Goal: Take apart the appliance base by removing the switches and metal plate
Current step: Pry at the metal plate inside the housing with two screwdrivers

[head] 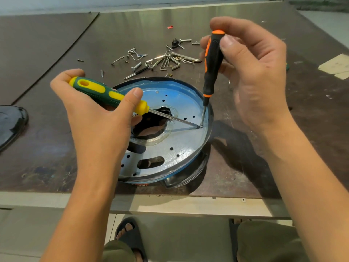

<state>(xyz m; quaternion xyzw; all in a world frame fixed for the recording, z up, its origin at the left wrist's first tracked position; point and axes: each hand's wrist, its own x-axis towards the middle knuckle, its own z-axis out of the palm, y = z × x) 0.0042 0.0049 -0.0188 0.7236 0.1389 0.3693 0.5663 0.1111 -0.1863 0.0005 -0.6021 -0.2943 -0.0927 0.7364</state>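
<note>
The round appliance base point(208, 133) lies tilted on the brown mat, its silvery metal plate point(181, 146) facing up with small holes and a large dark centre opening. My left hand point(98, 118) grips a green-and-yellow screwdriver point(105, 94), its shaft running right across the plate. My right hand point(255, 72) pinches the top of a black-and-orange screwdriver point(212, 63) that stands nearly upright. Both tips meet at one spot point(201, 126) near the plate's right rim. No switches show.
Loose screws, hex keys and small metal parts point(166, 60) lie scattered behind the base. A dark oval piece point(11, 121) sits at the left edge. Paper scraps point(336, 66) lie far right. The table's front edge point(170, 203) is close to the base.
</note>
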